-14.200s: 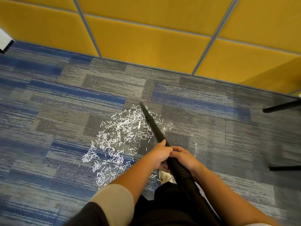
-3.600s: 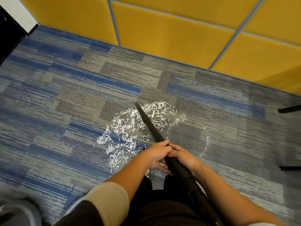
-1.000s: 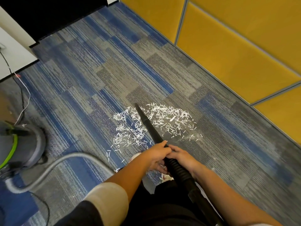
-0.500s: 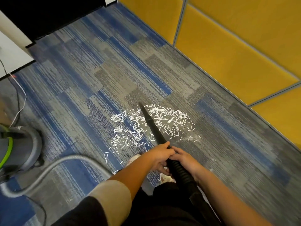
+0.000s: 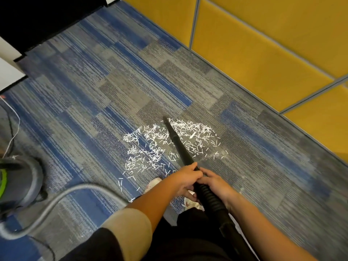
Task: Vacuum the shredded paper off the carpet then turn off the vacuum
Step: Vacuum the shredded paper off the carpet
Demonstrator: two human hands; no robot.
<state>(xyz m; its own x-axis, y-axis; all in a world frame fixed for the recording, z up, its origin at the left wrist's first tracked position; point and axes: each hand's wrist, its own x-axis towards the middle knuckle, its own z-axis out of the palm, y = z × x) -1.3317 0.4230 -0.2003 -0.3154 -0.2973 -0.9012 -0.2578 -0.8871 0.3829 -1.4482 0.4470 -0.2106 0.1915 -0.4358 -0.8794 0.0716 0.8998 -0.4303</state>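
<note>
White shredded paper (image 5: 150, 147) lies scattered over the blue and grey carpet (image 5: 94, 102) just ahead of my feet. A black vacuum wand (image 5: 178, 144) slants up from my hands, and its tip reaches the far edge of the scatter. My left hand (image 5: 185, 178) grips the wand from above. Just behind it, my right hand (image 5: 215, 182) grips the wand where the ribbed black part begins. The grey vacuum canister (image 5: 18, 183) with a green stripe stands at the left edge. Its grey hose (image 5: 56, 200) curves across the carpet towards me.
A yellow panelled wall (image 5: 254, 53) runs along the right, close behind the paper. A thin cable (image 5: 14, 129) trails on the floor at far left. A dark opening (image 5: 37, 17) and a white edge sit at top left. My shoes (image 5: 190, 203) show under my hands.
The view has swung left since 3.6 s ago, bringing the canister and hose into sight. In the last second the wand tip has slid slightly right across the paper; both hands keep their grip.
</note>
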